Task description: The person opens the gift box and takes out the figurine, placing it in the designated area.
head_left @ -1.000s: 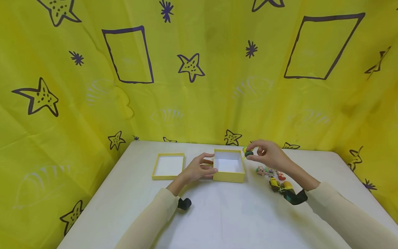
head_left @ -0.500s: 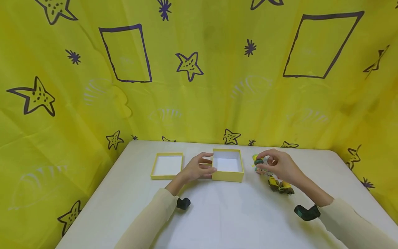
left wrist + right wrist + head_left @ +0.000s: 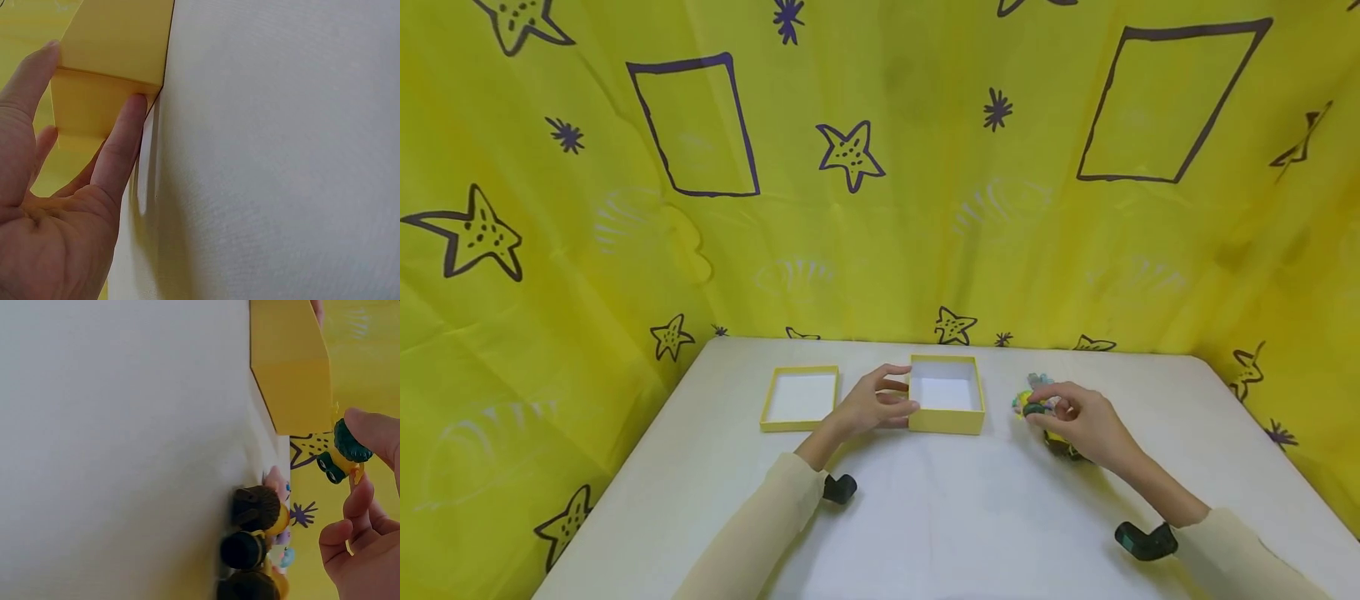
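Note:
My left hand rests against the left side of a yellow open-topped box with a white inside. Its fairly straight fingers and thumb touch the yellow box wall in the left wrist view. To the right of that box, my right hand pinches a small toy figure between thumb and fingers. Seen from the right wrist, this toy figure is yellow with dark green parts and goggle-like eyes. Several other toy figures stand close by, partly hidden behind the right hand in the head view.
A shallow yellow-rimmed lid lies white side up, left of the box. Everything is on a white table. Behind rises a yellow curtain with drawn stars. A black device sits at the right wrist.
My right hand has moved right and nearer to me with the toy figure, from beside the box's rear corner to the group of figures. The left hand stays at the box.

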